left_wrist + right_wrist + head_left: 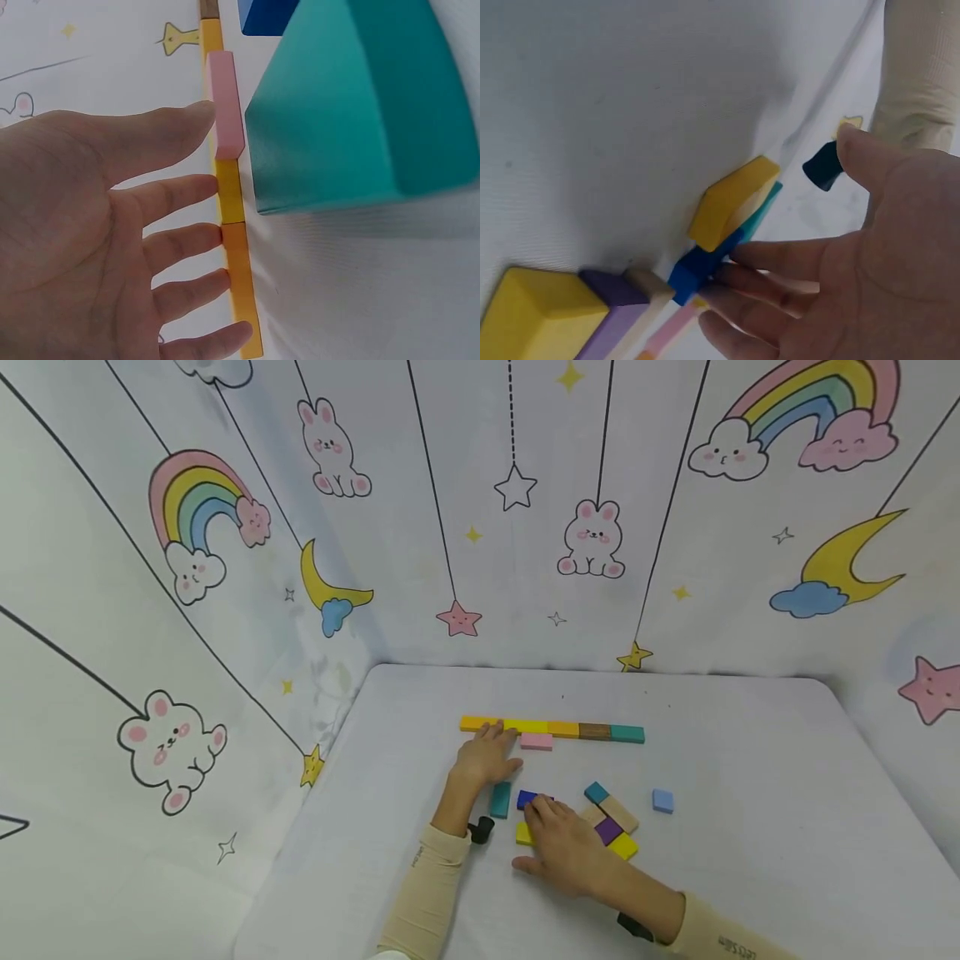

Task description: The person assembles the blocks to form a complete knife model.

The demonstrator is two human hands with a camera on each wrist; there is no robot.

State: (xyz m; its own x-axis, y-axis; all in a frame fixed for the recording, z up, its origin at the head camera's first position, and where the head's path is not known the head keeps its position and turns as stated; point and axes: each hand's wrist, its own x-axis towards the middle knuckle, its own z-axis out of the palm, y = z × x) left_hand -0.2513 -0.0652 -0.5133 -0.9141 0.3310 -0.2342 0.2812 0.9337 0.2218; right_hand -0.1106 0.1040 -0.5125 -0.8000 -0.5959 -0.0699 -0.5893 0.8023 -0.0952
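My left hand (482, 758), fingers straight and spread, reaches to a row of blocks on the white table. Its fingertips are at the row's left part, by the orange block (241, 292) and the yellow block (230, 191). In the left wrist view the thumb tip is at the edge of the pink block (536, 742), which lies just in front of the row. My right hand (573, 852) is over the loose blocks, fingertips at the dark blue block (694, 271) and thumb held apart. A yellow block (735, 202) lies beside the blue one, partly hidden in the head view.
Rightward the row continues with orange, brown (595, 732) and teal (630, 734) blocks. A teal block (500, 800) lies near the left wrist. Wooden (619, 814), purple (608, 832) and yellow (624, 846) blocks cluster beside the right hand. Farther right is a light blue block (662, 802).
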